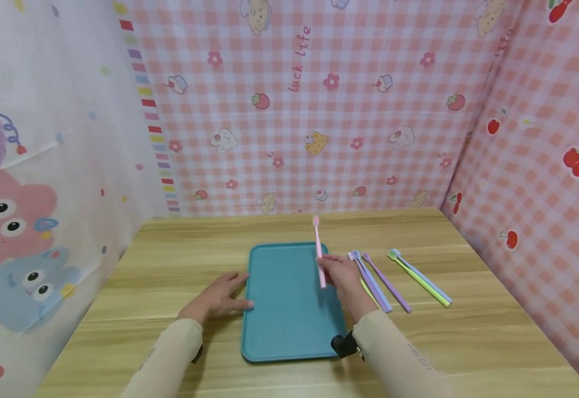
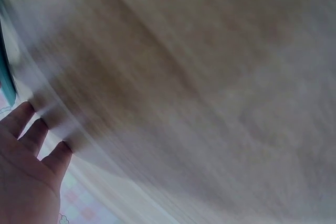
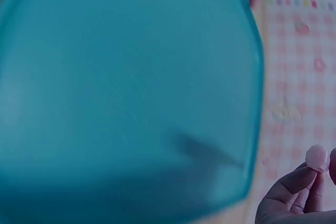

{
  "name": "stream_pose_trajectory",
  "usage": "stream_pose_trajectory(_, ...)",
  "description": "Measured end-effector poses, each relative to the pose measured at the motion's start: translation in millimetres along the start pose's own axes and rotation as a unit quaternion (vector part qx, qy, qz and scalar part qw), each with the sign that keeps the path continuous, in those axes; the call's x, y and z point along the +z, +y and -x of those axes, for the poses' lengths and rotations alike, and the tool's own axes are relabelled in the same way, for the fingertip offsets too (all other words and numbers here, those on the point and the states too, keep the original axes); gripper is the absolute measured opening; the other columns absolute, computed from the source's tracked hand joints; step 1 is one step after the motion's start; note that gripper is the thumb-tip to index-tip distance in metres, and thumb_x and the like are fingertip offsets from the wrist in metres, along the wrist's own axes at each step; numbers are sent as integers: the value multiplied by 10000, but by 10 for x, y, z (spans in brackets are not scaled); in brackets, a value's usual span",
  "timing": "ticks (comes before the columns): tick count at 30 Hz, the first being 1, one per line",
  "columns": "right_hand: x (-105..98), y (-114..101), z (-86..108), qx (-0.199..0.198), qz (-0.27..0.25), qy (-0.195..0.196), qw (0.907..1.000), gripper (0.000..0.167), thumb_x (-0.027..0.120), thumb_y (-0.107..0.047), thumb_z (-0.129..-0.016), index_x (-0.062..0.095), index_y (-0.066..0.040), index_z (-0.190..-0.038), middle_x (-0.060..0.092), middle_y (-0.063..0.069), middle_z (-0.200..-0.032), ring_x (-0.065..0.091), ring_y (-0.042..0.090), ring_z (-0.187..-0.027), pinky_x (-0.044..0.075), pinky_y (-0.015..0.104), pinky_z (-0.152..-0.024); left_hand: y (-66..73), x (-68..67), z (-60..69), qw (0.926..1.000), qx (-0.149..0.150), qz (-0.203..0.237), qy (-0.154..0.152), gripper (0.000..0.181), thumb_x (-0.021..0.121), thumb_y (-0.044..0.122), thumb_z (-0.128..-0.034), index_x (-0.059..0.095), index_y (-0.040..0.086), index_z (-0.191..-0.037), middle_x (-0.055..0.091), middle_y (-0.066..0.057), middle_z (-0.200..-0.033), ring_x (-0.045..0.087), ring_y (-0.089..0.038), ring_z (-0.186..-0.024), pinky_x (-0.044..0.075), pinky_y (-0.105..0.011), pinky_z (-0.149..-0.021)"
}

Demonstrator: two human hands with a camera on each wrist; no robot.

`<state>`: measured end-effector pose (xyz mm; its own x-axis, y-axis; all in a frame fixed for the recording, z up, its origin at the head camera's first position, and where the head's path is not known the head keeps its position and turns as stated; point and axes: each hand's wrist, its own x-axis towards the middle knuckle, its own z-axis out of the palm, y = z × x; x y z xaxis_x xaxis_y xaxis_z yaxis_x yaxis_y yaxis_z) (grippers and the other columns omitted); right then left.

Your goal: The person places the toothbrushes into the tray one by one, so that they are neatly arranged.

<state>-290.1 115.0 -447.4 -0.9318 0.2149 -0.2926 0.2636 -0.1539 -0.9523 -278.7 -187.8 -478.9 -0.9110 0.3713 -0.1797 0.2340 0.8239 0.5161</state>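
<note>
One held toothbrush [image 1: 318,243] fronts a "luck life" backdrop [image 1: 289,116].

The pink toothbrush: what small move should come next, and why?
Probably lowering the pink toothbrush onto the tray: the right hand holds it above the tray's bare surface, while the left hand is at the tray's left edge.

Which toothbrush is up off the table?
The pink toothbrush, held in the right hand; the other toothbrushes lie on the table beside the teal tray.
</note>
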Motion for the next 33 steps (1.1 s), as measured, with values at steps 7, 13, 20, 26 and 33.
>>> stream_pose_trajectory(7,310,240,164,313,596,-94,9977,231,691,-101,-928,700,39,-1112,663,90,-847,560,138,-670,464,228,-575,0,7,-41,10000,2,-36,31,869,697,536,-880,323,153,-1564,240,-235,-1588,210,-448,-1450,222,-624,-1140)
stream_pose_trajectory(13,566,386,289,260,739,-181,9968,189,699,-80,-912,723,51,-1046,653,82,-778,537,136,-612,439,227,-533,9,14,-32,9999,-100,-60,30,864,700,532,-879,330,155,-1562,247,-234,-1587,223,-449,-1446,226,-622,-1140)
stream_pose_trajectory(20,819,482,351,463,1039,-197,9933,152,723,-102,-904,737,26,-985,678,104,-827,592,191,-687,473,256,-575,22,22,-26,9996,-269,-75,103,855,712,540,-865,357,178,-1553,274,-211,-1583,246,-432,-1442,241,-608,-1141)
stream_pose_trajectory(26,959,544,384,196,1707,-213,9849,129,757,-103,-864,750,10,-928,684,87,-825,623,185,-720,524,279,-624,9,36,-41,9996,-232,-91,100,850,710,543,-865,363,183,-1552,281,-207,-1581,253,-423,-1442,253,-595,-1141)
stream_pose_trajectory(33,1058,539,437,-222,2677,-162,9631,88,784,-115,-828,765,-29,-835,675,40,-739,617,160,-659,510,267,-594,-16,34,-54,9995,-251,-170,59,846,700,552,-870,363,181,-1551,286,-207,-1578,253,-420,-1443,256,-592,-1142)
